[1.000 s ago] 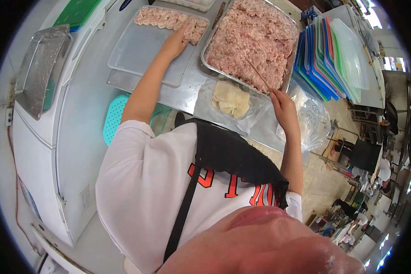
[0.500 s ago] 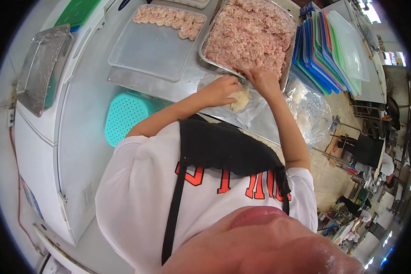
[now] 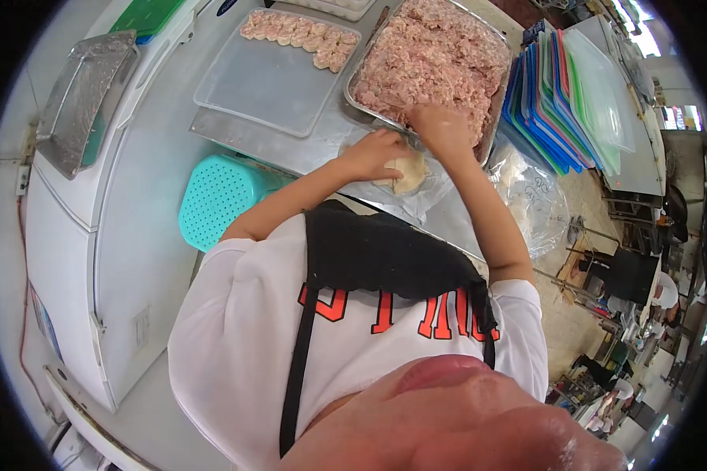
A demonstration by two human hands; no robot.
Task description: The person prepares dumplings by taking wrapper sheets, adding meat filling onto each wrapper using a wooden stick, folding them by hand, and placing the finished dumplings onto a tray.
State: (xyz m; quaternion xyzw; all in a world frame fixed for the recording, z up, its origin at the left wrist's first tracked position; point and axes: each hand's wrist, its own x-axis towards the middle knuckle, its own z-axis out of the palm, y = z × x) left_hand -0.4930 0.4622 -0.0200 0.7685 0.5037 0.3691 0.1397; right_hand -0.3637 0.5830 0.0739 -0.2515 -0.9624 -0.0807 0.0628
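Observation:
My left hand [image 3: 375,155] is closed around some pale, thin dough wrappers [image 3: 407,174], its thumb and fingers curled at their left side. They are over clear plastic on the metal worktop. My right hand [image 3: 441,129] is at the near edge of a large metal tray [image 3: 366,110] heaped with minced meat filling [image 3: 432,59]. Its fingers are bent down against the meat, and whatever they grip is hidden. Left of the tray, a translucent plastic tray [image 3: 271,90] holds rows of filled dumplings [image 3: 298,33] along its far side.
Stacked coloured plastic lids or trays [image 3: 562,98] stand at the right. A clear bag [image 3: 530,196] lies right of my forearm. Below the worktop's left edge is a turquoise perforated basket [image 3: 220,200]. A metal pan [image 3: 78,110] rests on the white freezer [image 3: 145,212]. People work far right.
My right hand has turned over, with its fingers now bent down at the meat. My left hand stays with the wrappers, which show more. The view has shifted slightly.

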